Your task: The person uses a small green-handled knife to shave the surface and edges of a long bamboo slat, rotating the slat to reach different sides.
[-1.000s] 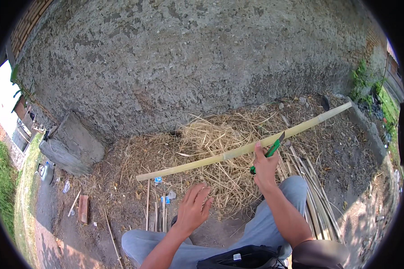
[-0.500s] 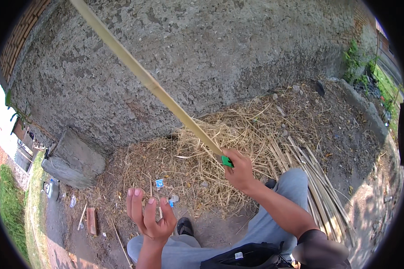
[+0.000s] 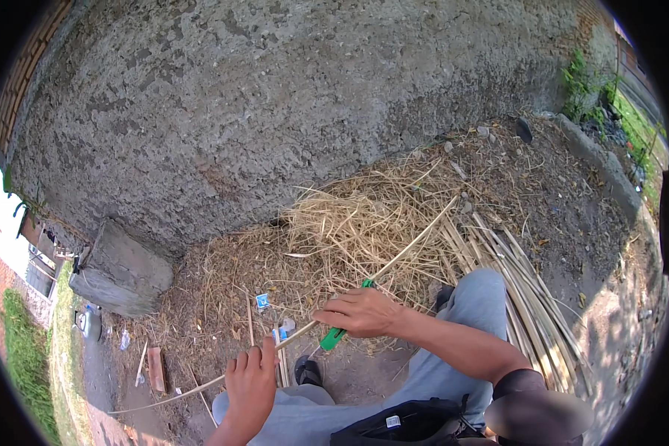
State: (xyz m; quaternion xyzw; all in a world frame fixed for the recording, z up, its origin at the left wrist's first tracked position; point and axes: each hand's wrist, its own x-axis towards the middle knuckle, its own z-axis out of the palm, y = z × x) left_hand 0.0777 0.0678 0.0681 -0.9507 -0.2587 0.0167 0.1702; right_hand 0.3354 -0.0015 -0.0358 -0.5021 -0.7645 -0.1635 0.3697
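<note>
A long, thin bamboo strip slants across in front of me, from low left up to the right over the shavings. My right hand is closed around a green-handled cutter knife, whose thin blade seems to point down and left. The strip passes under that hand's fingers, against the knife. Lower and to the left, my left hand has its fingers curled at the strip, which runs on past it to a thin end. The exact contact of the left fingertips is hard to make out.
A heap of pale shavings lies before the rough grey wall. Several split bamboo strips lie beside my right knee. At left are a concrete block, a brick and a blue wrapper.
The strip has swung from pointing up-left against the wall to lying low across my front. My right hand has moved left and turned; my left hand, open before, has curled at the strip.
</note>
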